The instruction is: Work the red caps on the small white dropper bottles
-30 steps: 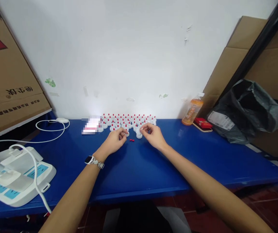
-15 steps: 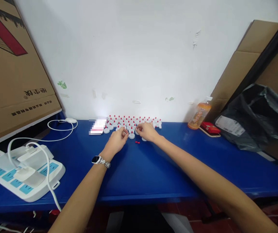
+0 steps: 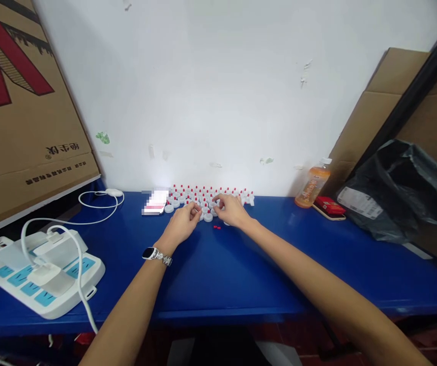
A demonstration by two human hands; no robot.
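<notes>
Left hand point(image 3: 182, 223) and right hand point(image 3: 231, 211) rest at the near edge of the white red-tipped caps point(image 3: 210, 195) on the blue table point(image 3: 279, 264). Fingers curled; grasp cannot be determined. Two loose red pieces point(image 3: 217, 227) lie just near of the hands.

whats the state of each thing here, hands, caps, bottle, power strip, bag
left hand: fingers pinched at the front of the caps, grip too small to tell
right hand: fingers curled over the caps, grip too small to tell
white caps: upright, red tips up, clustered by the wall
red pieces: loose on the table
orange bottle: upright, capped
power strip: chargers plugged in
black bag: slumped, crumpled
</notes>
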